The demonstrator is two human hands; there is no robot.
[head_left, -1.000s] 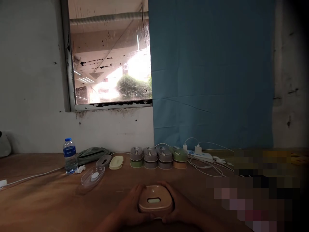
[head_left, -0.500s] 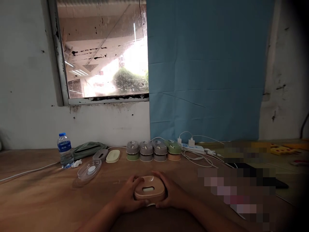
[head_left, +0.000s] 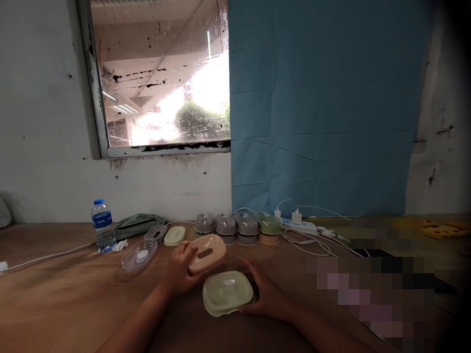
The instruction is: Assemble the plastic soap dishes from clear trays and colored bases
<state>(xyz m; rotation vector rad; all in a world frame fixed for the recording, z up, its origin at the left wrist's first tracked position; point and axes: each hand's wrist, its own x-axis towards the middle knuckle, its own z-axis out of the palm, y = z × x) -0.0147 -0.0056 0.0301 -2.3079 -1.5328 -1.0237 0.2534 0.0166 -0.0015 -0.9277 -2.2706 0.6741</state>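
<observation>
Left hand (head_left: 180, 267) grips the pink lid (head_left: 206, 252) lifted and tilted up-left of the pale green container (head_left: 228, 292), which the right hand (head_left: 263, 293), fingers curled, steadies on the table (head_left: 66, 304).

Bright window (head_left: 162, 78), blue curtain (head_left: 320, 108), wooden table (head_left: 66, 294)

Four stacked containers (head_left: 235, 228) in a row; three loose lids: pink (head_left: 206, 252), grey (head_left: 155, 232), cream (head_left: 174, 236); one open container (head_left: 227, 292); one clear tray (head_left: 139, 255); one water bottle (head_left: 103, 226).
</observation>
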